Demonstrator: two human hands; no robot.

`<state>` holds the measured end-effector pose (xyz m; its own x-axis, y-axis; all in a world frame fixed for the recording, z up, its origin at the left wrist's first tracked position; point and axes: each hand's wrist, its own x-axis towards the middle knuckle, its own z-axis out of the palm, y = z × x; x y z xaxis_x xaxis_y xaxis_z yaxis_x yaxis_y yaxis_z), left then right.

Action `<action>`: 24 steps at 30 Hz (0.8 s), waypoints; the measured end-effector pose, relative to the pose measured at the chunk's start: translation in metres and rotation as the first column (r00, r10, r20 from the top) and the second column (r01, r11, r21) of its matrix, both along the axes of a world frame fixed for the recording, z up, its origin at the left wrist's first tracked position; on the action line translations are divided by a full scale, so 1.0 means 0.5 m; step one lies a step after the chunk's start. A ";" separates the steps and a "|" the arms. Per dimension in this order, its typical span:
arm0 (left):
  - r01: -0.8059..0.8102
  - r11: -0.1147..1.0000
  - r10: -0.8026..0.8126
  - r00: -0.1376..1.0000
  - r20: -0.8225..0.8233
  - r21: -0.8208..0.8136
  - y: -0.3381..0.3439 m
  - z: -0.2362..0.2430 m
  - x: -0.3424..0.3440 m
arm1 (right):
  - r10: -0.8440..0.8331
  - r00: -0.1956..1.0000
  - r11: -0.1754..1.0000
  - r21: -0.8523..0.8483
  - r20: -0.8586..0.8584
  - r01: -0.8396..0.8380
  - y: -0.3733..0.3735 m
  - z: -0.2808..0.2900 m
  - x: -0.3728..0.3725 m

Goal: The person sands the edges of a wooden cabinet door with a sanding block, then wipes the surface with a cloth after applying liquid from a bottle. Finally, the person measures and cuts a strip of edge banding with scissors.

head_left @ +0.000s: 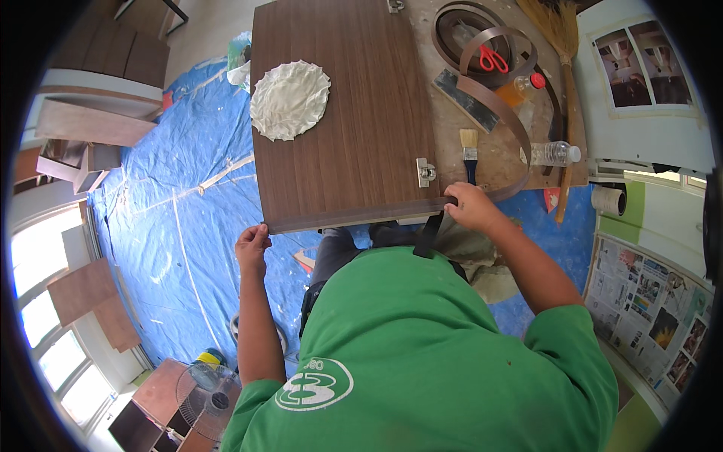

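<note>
A brown wood-grain cabinet door point(354, 113) lies flat in front of me, with a metal hinge point(426, 172) near its right side. Along its near edge runs a brown edge banding strip point(361, 214). At the door's near left corner, my left hand point(252, 245) pinches the strip's end. My right hand point(471, 207) is closed on the same strip by the near right corner. From there the strip curves up to a loose coil point(444, 41) on the table. A white, ruffled round cloth piece point(290, 100) rests on the door's left part.
Right of the door, the worktable point(489, 169) bears a paintbrush point(470, 147), a dark flat block point(465, 102), red scissors point(493, 59), an orange drink bottle point(520, 90), a clear bottle point(556, 154) and a broom point(566, 98). Blue sheeting point(166, 248) covers the floor; a fan point(213, 399) stands behind left.
</note>
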<state>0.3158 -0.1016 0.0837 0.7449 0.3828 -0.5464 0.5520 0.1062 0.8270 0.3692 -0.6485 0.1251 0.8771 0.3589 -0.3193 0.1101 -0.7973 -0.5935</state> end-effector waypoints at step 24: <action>0.010 1.000 -0.011 1.000 -0.029 -0.029 0.010 0.004 0.004 | 0.002 1.000 1.000 -0.008 -0.018 -0.002 -0.004 -0.004 -0.007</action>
